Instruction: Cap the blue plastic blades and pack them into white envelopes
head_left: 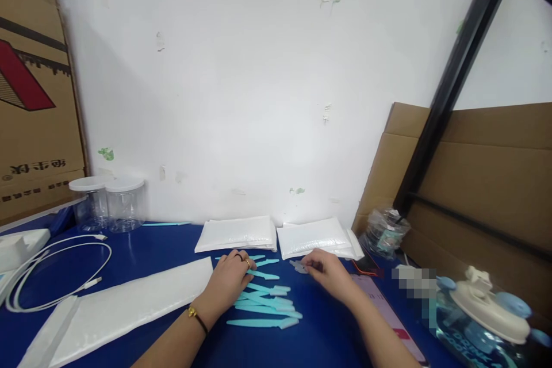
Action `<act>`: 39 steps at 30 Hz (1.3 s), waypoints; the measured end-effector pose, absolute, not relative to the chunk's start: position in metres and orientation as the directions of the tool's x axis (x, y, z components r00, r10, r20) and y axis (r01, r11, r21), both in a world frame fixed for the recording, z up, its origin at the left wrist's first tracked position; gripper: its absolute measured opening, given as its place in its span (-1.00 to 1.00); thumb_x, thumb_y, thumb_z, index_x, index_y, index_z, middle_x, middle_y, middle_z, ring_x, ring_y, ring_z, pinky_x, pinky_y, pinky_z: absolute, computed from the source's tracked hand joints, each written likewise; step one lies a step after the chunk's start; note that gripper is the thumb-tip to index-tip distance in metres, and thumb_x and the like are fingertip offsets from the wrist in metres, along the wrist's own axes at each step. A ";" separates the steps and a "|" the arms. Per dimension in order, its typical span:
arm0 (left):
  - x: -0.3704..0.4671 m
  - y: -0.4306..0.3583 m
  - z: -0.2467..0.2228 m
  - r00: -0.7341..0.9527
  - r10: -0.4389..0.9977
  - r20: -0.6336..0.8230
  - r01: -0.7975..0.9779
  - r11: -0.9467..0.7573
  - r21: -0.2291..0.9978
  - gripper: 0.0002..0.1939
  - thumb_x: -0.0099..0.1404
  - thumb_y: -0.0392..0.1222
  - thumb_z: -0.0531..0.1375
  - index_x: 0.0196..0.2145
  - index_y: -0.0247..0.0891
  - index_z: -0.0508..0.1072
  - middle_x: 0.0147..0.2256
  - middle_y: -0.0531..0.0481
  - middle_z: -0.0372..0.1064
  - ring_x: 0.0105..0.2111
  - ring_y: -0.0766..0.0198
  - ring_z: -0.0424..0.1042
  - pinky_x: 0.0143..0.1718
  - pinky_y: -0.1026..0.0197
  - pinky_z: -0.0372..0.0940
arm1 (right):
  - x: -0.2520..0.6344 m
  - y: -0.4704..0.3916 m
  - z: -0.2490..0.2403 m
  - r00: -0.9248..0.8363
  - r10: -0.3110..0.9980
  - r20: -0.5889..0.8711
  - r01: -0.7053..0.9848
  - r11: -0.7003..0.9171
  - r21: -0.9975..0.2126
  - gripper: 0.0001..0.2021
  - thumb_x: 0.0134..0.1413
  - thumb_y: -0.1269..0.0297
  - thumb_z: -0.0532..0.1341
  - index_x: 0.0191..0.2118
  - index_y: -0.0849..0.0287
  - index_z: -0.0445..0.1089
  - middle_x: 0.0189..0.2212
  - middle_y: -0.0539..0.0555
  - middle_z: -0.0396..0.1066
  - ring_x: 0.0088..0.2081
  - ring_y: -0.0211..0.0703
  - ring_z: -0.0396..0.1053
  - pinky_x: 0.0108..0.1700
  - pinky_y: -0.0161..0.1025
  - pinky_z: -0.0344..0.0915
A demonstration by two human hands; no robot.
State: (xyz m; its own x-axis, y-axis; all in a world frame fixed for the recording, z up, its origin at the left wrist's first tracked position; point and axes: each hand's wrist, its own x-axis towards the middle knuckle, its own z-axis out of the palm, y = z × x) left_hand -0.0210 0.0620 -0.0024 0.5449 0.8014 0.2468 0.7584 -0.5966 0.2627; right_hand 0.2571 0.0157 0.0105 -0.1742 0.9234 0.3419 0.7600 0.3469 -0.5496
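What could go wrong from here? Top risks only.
1. The blue razors overlap near the left hand; picking one might drag others.
2. The small clear piece at the fingertips of the right hand could slip.
3. The right forearm might nudge the phone beside it.

Bare table strip (pixel 321 325) passable between turquoise razors (pixel 262 324) and phone (pixel 388 311); white packets (pixel 236 233) block way to wall (pixel 254 126).
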 end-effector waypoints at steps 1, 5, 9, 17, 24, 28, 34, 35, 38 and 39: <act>-0.021 0.064 -0.003 0.544 0.803 0.244 0.760 -0.595 0.262 -0.85 0.24 -0.22 0.09 -0.27 -0.09 0.43 -0.20 0.04 0.35 -0.10 0.16 0.25 -0.19 0.16 0.06 | 0.262 0.019 0.008 -0.129 0.932 0.338 0.803 0.299 -0.516 -0.84 -0.03 0.45 0.14 -0.36 0.16 0.46 -0.42 0.04 0.41 -0.40 -0.20 0.33 -0.33 -0.30 0.23; -0.019 0.065 0.000 0.553 0.799 0.236 0.756 -0.600 0.262 -0.89 0.24 -0.24 0.10 -0.35 -0.14 0.43 -0.27 0.04 0.37 -0.11 0.18 0.26 -0.21 0.17 0.04 | 0.268 0.027 -0.004 -0.104 0.955 0.279 0.876 0.221 -0.429 -0.87 -0.09 0.46 0.16 -0.41 0.17 0.44 -0.41 0.04 0.38 -0.38 -0.19 0.32 -0.32 -0.30 0.19; -0.017 0.063 0.002 0.583 0.778 0.234 0.757 -0.625 0.191 -0.85 0.28 -0.23 0.07 -0.39 -0.17 0.42 -0.30 0.03 0.37 -0.16 0.19 0.27 -0.22 0.16 0.02 | 0.257 0.028 -0.014 -0.107 0.966 0.236 0.859 0.209 -0.468 -0.93 -0.13 0.45 0.19 -0.45 0.19 0.40 -0.45 0.03 0.36 -0.40 -0.20 0.30 -0.36 -0.34 0.17; -0.012 0.063 0.000 0.599 0.771 0.218 0.766 -0.631 0.127 -0.78 0.31 -0.28 0.01 -0.43 -0.22 0.40 -0.36 0.01 0.36 -0.25 0.22 0.28 -0.27 0.16 -0.01 | 0.244 0.025 -0.017 -0.140 0.984 0.112 0.714 0.179 -0.677 -0.87 -0.22 0.54 0.19 -0.48 0.19 0.39 -0.58 -0.05 0.31 -0.52 -0.30 0.25 -0.51 -0.42 0.09; -0.010 0.063 0.000 0.614 0.757 0.222 0.747 -0.649 0.145 -0.78 0.31 -0.29 0.01 -0.43 -0.22 0.40 -0.36 0.02 0.37 -0.25 0.24 0.27 -0.26 0.16 -0.02 | 0.237 0.031 -0.023 -0.150 0.980 0.133 0.585 0.197 -0.787 -0.83 -0.26 0.56 0.21 -0.43 0.21 0.39 -0.55 -0.05 0.39 -0.52 -0.32 0.29 -0.48 -0.44 0.18; -0.012 0.063 -0.003 0.614 0.752 0.239 0.741 -0.654 0.154 -0.78 0.31 -0.28 0.02 -0.42 -0.20 0.41 -0.37 0.04 0.37 -0.26 0.25 0.28 -0.26 0.16 -0.03 | 0.235 0.030 -0.021 -0.146 0.980 0.136 0.603 0.197 -0.773 -0.85 -0.24 0.54 0.21 -0.44 0.21 0.43 -0.57 -0.05 0.39 -0.54 -0.34 0.27 -0.50 -0.45 0.16; -0.009 0.064 -0.005 0.618 0.745 0.252 0.732 -0.662 0.162 -0.78 0.30 -0.29 0.03 -0.45 -0.19 0.41 -0.40 0.06 0.38 -0.27 0.25 0.28 -0.28 0.16 -0.04 | 0.224 0.024 -0.012 -0.170 0.965 0.198 0.673 0.260 -0.693 -0.86 -0.18 0.51 0.21 -0.47 0.18 0.49 -0.60 -0.05 0.38 -0.54 -0.33 0.26 -0.50 -0.44 0.13; -0.007 0.064 -0.005 0.620 0.744 0.250 0.731 -0.663 0.161 -0.77 0.30 -0.29 0.02 -0.45 -0.19 0.42 -0.40 0.05 0.38 -0.27 0.25 0.28 -0.28 0.16 -0.03 | 0.221 0.022 -0.011 -0.178 0.963 0.205 0.673 0.271 -0.688 -0.86 -0.17 0.51 0.21 -0.46 0.17 0.50 -0.59 -0.05 0.39 -0.53 -0.32 0.27 -0.49 -0.44 0.13; -0.003 0.059 -0.004 0.635 0.737 0.230 0.716 -0.674 0.182 -0.77 0.29 -0.29 0.03 -0.45 -0.18 0.43 -0.39 0.05 0.39 -0.26 0.25 0.30 -0.25 0.16 -0.01 | 0.213 0.020 -0.011 -0.203 0.955 0.217 0.673 0.298 -0.677 -0.85 -0.14 0.48 0.22 -0.45 0.15 0.52 -0.56 -0.03 0.42 -0.50 -0.29 0.30 -0.47 -0.42 0.16; -0.003 0.057 -0.003 0.643 0.735 0.218 0.708 -0.678 0.196 -0.77 0.28 -0.29 0.03 -0.45 -0.18 0.43 -0.38 0.06 0.40 -0.26 0.25 0.31 -0.24 0.16 0.00 | 0.213 0.020 -0.011 -0.216 0.952 0.217 0.674 0.306 -0.672 -0.85 -0.13 0.47 0.22 -0.44 0.14 0.52 -0.54 -0.02 0.43 -0.49 -0.28 0.31 -0.46 -0.41 0.17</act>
